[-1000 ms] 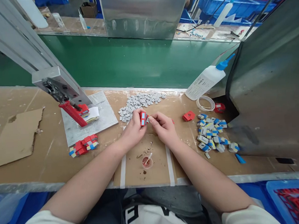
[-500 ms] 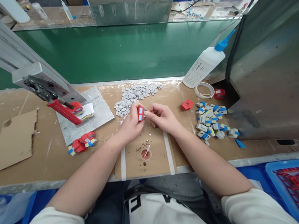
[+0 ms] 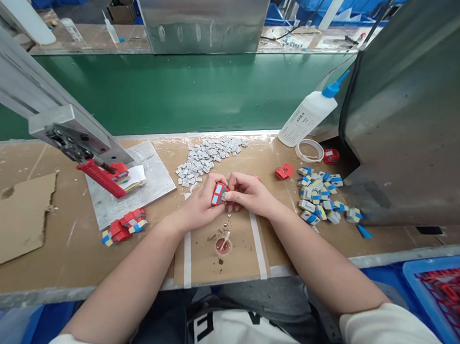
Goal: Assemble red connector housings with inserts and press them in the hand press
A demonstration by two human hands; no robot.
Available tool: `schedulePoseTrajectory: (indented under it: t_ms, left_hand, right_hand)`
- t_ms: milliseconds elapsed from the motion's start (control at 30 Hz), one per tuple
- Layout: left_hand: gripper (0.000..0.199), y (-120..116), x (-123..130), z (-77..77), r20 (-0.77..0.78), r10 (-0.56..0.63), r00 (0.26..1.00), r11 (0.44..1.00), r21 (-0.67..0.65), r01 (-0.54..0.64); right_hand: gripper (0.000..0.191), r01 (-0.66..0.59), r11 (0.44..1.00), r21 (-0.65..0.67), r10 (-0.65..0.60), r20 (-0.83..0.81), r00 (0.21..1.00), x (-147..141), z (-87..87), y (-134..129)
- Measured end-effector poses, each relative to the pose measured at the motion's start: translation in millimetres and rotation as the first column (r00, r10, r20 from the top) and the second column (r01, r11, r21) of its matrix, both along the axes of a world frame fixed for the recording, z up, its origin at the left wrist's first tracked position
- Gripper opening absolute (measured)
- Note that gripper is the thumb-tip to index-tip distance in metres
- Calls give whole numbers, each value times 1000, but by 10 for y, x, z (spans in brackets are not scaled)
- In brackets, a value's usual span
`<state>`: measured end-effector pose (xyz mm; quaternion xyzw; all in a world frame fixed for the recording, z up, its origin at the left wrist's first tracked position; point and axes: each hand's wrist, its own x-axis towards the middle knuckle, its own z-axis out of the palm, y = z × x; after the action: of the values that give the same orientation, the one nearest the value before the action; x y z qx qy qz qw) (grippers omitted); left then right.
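Note:
My left hand (image 3: 203,205) is closed around a small red toy car (image 3: 218,192) with light-blue windows, above the middle of the table. My right hand (image 3: 249,193) pinches at the car's right end, where a bit of grey shows by the thumb; what sits between those fingertips is hidden. A sliver of red shows just behind the right knuckles. Below the hands stands a small cup (image 3: 223,246) of reddish liquid with a white stick in it. Beyond them lies a pile of small grey tiles (image 3: 209,155).
At left, a press with a red handle (image 3: 101,177) stands over a metal plate (image 3: 147,166), near red toy cars (image 3: 126,225). To the right are blue-and-white blocks (image 3: 319,195), a red piece (image 3: 284,171), a tape roll (image 3: 309,150) and a glue bottle (image 3: 308,118). A metal panel (image 3: 414,129) bounds the right.
The view has shifted slightly, showing more of the far side. The red car has turned to a slant and come a little nearer, with both hands still at it.

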<state>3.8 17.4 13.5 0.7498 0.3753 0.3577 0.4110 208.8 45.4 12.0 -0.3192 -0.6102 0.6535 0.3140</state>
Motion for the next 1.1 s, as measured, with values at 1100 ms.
schedulePoseTrajectory:
  t_ms: [1100]
  left_hand:
    - [35, 15, -15, -34, 58, 118, 991, 870, 476, -131]
  right_hand:
    - [32, -163, 404, 900, -334, 310, 890, -63, 84, -84]
